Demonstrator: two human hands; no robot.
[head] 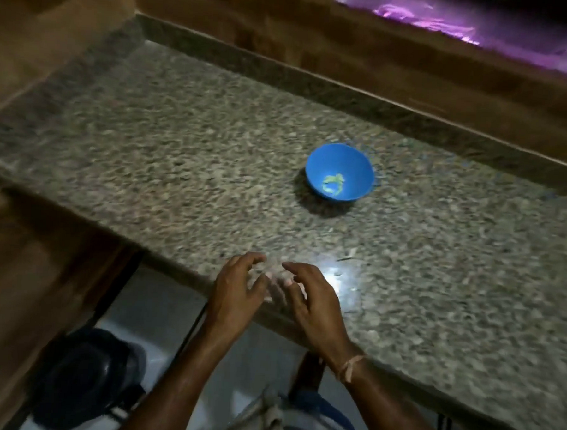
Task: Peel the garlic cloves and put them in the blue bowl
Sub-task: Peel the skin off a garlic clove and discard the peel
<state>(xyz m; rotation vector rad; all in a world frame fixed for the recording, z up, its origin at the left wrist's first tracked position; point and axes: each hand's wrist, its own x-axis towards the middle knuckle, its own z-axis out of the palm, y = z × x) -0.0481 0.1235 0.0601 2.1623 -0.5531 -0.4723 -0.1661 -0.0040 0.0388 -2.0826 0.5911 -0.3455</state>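
Note:
A blue bowl stands on the granite counter, right of the middle. A few pale, greenish garlic cloves lie at its bottom, blurred. My left hand and my right hand hover close together over the counter's front edge, well short of the bowl. Their fingers are loosely curved and point toward each other. Between the fingertips lies a pale blurred patch; what it is cannot be made out. Neither hand plainly grips anything.
A thin scrap, perhaps peel, lies on the counter right of my hands beside a bright glare spot. A low stone lip and wooden wall close the back. Below the edge are a dark round object and pale floor.

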